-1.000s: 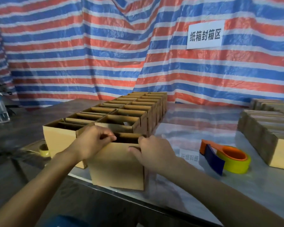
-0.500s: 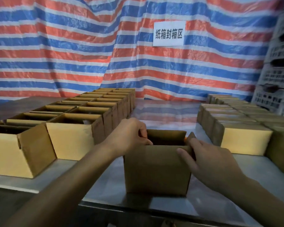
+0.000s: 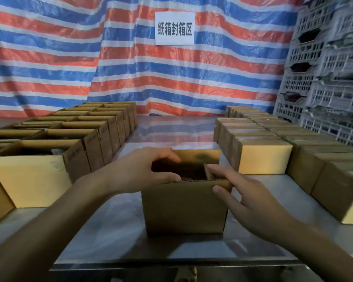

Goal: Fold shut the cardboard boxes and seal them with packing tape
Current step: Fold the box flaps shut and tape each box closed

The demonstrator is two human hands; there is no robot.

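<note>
Scanning from the left: open boxes (image 3: 49, 157) stand in rows on the table (image 3: 114, 220), flaps up, none folded.

Next comes the left hand (image 3: 149, 171), curled over the left top edge of the box (image 3: 183, 206) I am working on. Its thumb lies on the near rim and its fingers hook over the opening. I read this as a grip on the left flap, but the flap itself is hidden under the hand.

That box sits upright mid-table, close to the front edge, between the two groups and apart from both. Its top is open, the far flap (image 3: 198, 154) stands up, and the inside is too dark to tell the contents.

The right hand (image 3: 243, 198) is at the right top corner with fairly straight fingers. One fingertip touches the small right flap (image 3: 207, 171) and the thumb rests against the outside of the near wall. The hands are apart, one on each side.

Handling, my guess:
- The box is light corrugated card, with stiff panels that hinge easily at the creases.
- The walls would dent if squeezed, so I'd take flaps by their free edges, short ones first, then the long ones.
- The tabletop looks slick and the box may slide, so I'd keep one hand steadying it.

Right of that are closed boxes (image 3: 263, 157) in rows, then stacked crates (image 3: 324, 78). No tape is in view.
</note>
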